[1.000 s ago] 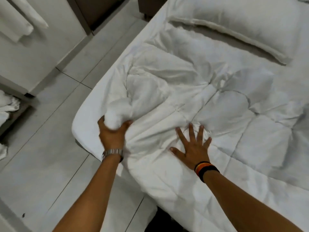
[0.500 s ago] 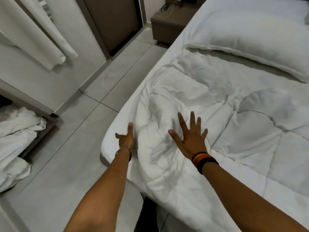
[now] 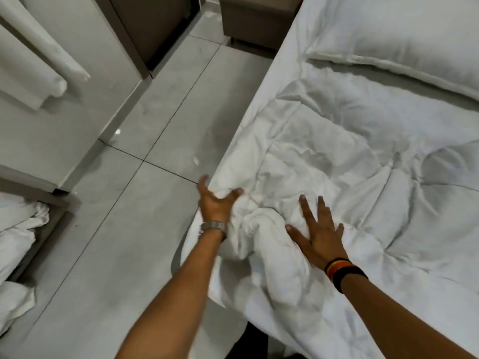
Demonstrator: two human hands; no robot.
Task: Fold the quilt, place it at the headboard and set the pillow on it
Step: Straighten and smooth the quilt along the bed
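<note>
A white stitched quilt point(image 3: 350, 161) lies crumpled over the bed, its near edge hanging off the side. My left hand point(image 3: 215, 203), with a metal watch at the wrist, grips a bunched fold of the quilt at the bed's left edge. My right hand point(image 3: 318, 231), with coloured wristbands, rests flat on the quilt with fingers spread, just right of that bunch. A white pillow point(image 3: 404, 40) lies at the far end of the bed, beyond the quilt.
Grey tiled floor point(image 3: 124, 203) runs along the bed's left side. A brown nightstand point(image 3: 254, 19) stands at the far end. White towels point(image 3: 33, 73) hang on the left wall. Loose white linen point(image 3: 15, 237) is heaped at the lower left.
My left hand, flat beside the quilt half a second ago, has closed on a bunch of it at the bed edge. My right hand stays spread on the quilt. The view has tilted down.
</note>
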